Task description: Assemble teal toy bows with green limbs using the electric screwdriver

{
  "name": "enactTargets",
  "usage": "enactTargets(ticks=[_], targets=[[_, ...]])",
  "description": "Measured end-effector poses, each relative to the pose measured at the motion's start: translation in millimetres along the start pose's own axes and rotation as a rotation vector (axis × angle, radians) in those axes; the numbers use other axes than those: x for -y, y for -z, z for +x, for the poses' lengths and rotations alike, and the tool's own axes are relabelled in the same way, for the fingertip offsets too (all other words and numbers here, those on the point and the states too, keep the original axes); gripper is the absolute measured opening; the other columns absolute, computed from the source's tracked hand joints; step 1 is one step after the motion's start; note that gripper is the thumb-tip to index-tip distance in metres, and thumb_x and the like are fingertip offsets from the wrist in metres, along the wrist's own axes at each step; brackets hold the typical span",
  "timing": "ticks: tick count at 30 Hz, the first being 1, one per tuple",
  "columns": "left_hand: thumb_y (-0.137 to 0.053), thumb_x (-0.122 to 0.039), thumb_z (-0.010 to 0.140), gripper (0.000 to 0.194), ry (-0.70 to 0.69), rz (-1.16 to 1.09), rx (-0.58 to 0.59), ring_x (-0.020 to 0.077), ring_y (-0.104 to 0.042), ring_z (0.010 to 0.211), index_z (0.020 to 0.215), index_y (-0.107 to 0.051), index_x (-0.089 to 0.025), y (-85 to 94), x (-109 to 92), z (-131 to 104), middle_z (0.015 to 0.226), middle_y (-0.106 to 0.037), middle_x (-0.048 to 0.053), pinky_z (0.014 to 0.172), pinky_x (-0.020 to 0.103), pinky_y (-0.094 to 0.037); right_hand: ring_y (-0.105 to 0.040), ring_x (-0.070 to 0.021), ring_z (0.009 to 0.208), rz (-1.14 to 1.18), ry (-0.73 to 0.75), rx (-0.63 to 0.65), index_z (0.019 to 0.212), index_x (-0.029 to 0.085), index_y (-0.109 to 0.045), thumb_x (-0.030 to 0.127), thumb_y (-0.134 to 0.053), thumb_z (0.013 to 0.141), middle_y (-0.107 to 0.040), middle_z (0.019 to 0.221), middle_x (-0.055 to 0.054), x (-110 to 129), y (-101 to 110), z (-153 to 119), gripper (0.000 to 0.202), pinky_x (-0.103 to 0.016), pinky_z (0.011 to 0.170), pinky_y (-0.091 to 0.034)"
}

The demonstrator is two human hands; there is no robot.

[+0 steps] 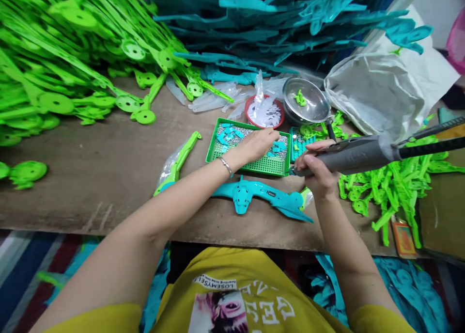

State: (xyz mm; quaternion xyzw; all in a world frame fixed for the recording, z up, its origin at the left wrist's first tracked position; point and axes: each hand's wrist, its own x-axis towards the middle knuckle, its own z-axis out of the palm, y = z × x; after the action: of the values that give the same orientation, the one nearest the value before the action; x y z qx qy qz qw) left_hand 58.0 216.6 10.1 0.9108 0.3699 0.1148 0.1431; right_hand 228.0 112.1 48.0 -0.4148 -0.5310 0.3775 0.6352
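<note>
My left hand [258,144] reaches over a green mesh tray [250,166] of small silvery screws and turquoise pieces. Its fingers are drawn together and their tips are hidden, so what they pinch does not show. My right hand [319,173] is wrapped round a grey electric screwdriver [358,154], whose tip points left at the tray's lower right corner. Between my forearms lies a turquoise plastic part [259,190] with a domed middle, partly behind the left forearm. A lime-green arm piece [183,156] with clear plastic stands at its left end.
Lime-green parts [54,47] heap at the left, and turquoise parts [254,23] are stacked behind. A red basket [249,117] of white pieces, a metal bowl [308,115] and a white sack [385,86] stand beyond the tray. More green pieces [385,187] lie at the right.
</note>
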Motion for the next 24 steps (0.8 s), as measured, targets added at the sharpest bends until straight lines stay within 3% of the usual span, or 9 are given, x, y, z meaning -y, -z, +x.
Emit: enactTargets(ticks=[5, 11, 17, 24], targets=[[-0.047, -0.013, 0.1, 0.024, 0.091, -0.138, -0.235, 0.021, -0.064, 0.101, 0.11, -0.069, -0.013, 15.6, 13, -33, 0.107, -0.067, 0.012, 0.088, 0.034, -0.05, -0.055, -0.0143, 0.049, -0.069, 0.015, -0.08, 0.094, 0.027, -0.058, 0.05, -0.074, 0.08, -0.052, 0.056, 0.008, -29, -12, 12, 0.031, -0.032, 0.055, -0.049], [-0.055, -0.016, 0.098, 0.014, 0.214, -0.274, -0.37, 0.018, -0.065, 0.091, 0.098, -0.069, -0.018, 9.0, 7, -102, 0.094, -0.068, 0.005, 0.085, 0.034, -0.054, -0.055, -0.0143, 0.049, -0.082, -0.006, -0.148, 0.093, 0.025, -0.058, 0.047, -0.074, 0.078, -0.055, 0.056, 0.007, -57, -16, 22, 0.032, -0.032, 0.055, -0.048], [-0.056, -0.02, 0.097, 0.013, 0.308, -0.312, -0.377, 0.0169, -0.066, 0.09, 0.095, -0.069, -0.019, 7.0, 3, -135, 0.097, -0.068, 0.005, 0.084, 0.033, -0.055, -0.053, -0.0142, 0.047, -0.098, -0.007, -0.14, 0.092, 0.026, -0.06, 0.045, -0.074, 0.077, -0.053, 0.054, 0.008, -62, -16, 25, 0.028, -0.032, 0.053, -0.047], [-0.059, -0.015, 0.091, 0.009, 0.437, -0.179, -0.234, 0.0206, -0.065, 0.09, 0.099, -0.063, -0.018, 15.3, 20, -125, 0.099, -0.069, 0.008, 0.086, 0.036, -0.054, -0.054, -0.0136, 0.045, -0.084, -0.014, -0.121, 0.088, 0.025, -0.059, 0.041, -0.077, 0.075, -0.056, 0.053, 0.008, -63, -16, 28, 0.027, -0.031, 0.052, -0.047]])
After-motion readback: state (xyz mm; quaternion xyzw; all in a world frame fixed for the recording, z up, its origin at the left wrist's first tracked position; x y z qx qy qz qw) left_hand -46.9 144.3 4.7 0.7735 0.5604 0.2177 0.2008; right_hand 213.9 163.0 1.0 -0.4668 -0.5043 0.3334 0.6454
